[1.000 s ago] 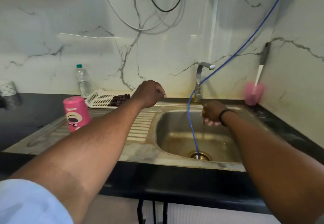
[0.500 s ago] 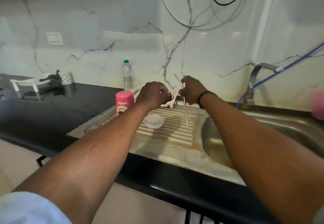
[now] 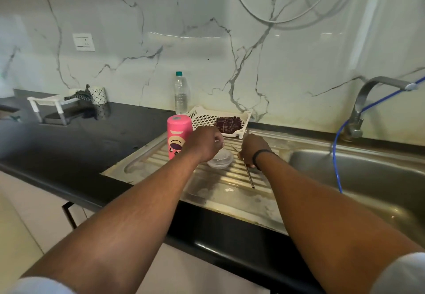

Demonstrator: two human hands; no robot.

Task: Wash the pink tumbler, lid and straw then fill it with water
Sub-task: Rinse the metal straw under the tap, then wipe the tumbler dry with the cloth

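Head view: straw being laid on the draining board

Near the centre of the frame, a metal straw (image 3: 247, 171) is gripped by the curled fingers of the right hand (image 3: 251, 150), its lower end on the ribbed draining board (image 3: 161, 155). The left hand (image 3: 207, 143) is curled above a clear lid (image 3: 220, 160); whether anything is pinched cannot be told. A pink tumbler (image 3: 178, 136) stands upright just left. The straw is best laid along a groove so rolling is prevented.
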